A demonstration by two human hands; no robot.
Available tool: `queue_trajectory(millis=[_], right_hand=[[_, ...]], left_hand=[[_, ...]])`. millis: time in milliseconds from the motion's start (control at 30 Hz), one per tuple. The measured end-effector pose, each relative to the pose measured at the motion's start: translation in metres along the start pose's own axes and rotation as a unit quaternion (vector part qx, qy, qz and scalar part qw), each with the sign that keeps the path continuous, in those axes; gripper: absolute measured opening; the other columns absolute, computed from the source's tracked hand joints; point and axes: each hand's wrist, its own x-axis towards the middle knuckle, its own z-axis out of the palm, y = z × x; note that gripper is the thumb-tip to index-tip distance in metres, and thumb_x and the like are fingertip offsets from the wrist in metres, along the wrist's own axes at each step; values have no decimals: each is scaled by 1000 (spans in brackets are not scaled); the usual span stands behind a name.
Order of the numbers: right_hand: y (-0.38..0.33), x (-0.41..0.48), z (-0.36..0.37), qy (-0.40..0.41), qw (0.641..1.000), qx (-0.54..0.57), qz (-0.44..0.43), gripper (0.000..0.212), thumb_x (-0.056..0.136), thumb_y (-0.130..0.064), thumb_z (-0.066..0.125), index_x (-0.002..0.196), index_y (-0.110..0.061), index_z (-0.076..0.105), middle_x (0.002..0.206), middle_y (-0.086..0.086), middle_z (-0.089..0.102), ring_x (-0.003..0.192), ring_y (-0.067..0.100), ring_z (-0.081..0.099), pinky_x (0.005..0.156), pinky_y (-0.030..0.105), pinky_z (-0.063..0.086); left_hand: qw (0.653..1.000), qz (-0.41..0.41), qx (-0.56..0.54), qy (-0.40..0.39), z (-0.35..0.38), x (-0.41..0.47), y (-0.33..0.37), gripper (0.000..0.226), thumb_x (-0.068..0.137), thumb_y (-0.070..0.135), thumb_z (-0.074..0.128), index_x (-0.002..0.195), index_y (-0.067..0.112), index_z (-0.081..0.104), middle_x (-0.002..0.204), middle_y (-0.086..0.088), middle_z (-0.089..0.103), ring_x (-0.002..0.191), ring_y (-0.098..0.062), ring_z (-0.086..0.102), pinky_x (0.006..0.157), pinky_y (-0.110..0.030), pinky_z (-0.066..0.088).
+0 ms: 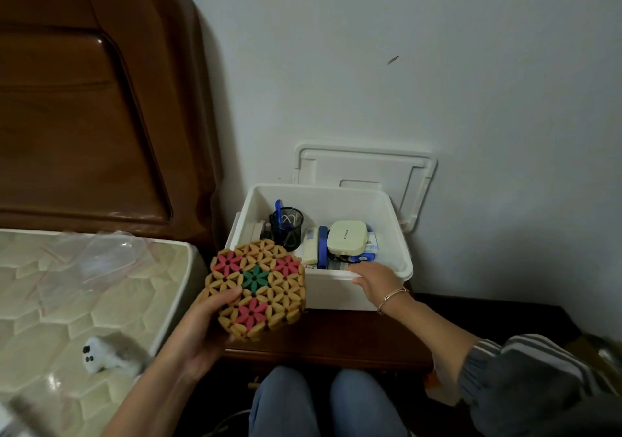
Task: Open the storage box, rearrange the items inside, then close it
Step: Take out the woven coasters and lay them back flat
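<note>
Against a white wall, beside a wooden headboard (84,116), the dark bench (319,339) carries the open storage box (402,244), its lid (363,170) leaning behind it. My left hand (198,329) grips the beaded mat (257,281) at the box's front-left corner, thumb on top, fingers curled beneath. My right hand (377,281) holds the front rim. I judge the mat light, jointed and not fragile: grip it by the edge and lay it flat.

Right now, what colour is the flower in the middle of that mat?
Green, on the mat, seen in the head view.
</note>
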Motion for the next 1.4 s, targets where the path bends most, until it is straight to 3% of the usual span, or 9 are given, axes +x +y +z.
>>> queue_trajectory(millis=[133,267,333,433,500,800,1000,1167,1400], right_hand=[[2,-17,13,1,999,17,-28,36,99,-22,44,134,-15,50,134,5,54,125,20,47,101,26,31],[7,-52,18,10,998,27,-60,35,98,-21,46,132,-15,53,130,4,58,119,17,50,99,23,32],[5,-73,11,47,994,49,-85,29,92,-14,57,120,-9,64,114,8,67,104,21,61,89,22,40],[0,-99,1,104,984,63,-132,27,63,-4,82,89,-7,75,78,2,74,66,17,69,59,19,53],[-4,-110,-3,95,981,73,-151,30,56,-4,86,84,-9,76,74,-2,73,61,13,67,54,17,52],[16,-119,-13,29,982,95,-159,18,76,-29,72,90,-19,76,87,-11,73,75,3,67,70,16,51],[50,-108,-29,21,990,109,-82,13,83,-21,64,89,-18,74,87,-10,73,78,5,66,73,17,49],[63,-82,-35,-56,986,154,-11,20,92,-29,56,105,-21,71,102,-8,70,94,2,61,86,16,44],[37,-13,-8,-246,967,57,-20,30,92,-24,55,118,-15,65,119,4,65,108,20,59,94,28,46]], left_hand=[[1000,16,-9,3,-5,-8,16,42,75,11,62,117,9,60,107,-18,73,90,-32,73,60,-39,61],[1000,17,3,4,-5,-5,25,39,75,11,59,114,10,58,99,-17,75,82,-31,74,55,-36,60],[1000,10,14,-1,-1,4,25,39,75,11,60,114,11,58,100,-17,74,84,-32,74,56,-37,60],[999,0,44,-14,11,26,18,42,76,13,63,118,14,59,108,-16,73,93,-33,72,61,-40,61],[998,-12,66,-20,20,46,9,45,78,13,65,123,15,58,114,-17,71,101,-35,69,69,-43,61],[983,-104,149,-36,47,123,-30,64,74,15,75,132,18,50,118,-16,69,106,-36,67,81,-48,58],[970,-139,192,-44,50,143,-43,57,74,14,74,128,21,54,113,-12,72,100,-32,70,79,-46,58],[962,-152,223,-35,48,152,-42,64,69,12,81,127,18,54,113,-14,71,107,-37,66,92,-53,52],[957,-146,247,-39,26,142,-24,75,55,20,89,122,22,56,109,-13,73,97,-33,71,75,-45,59]])
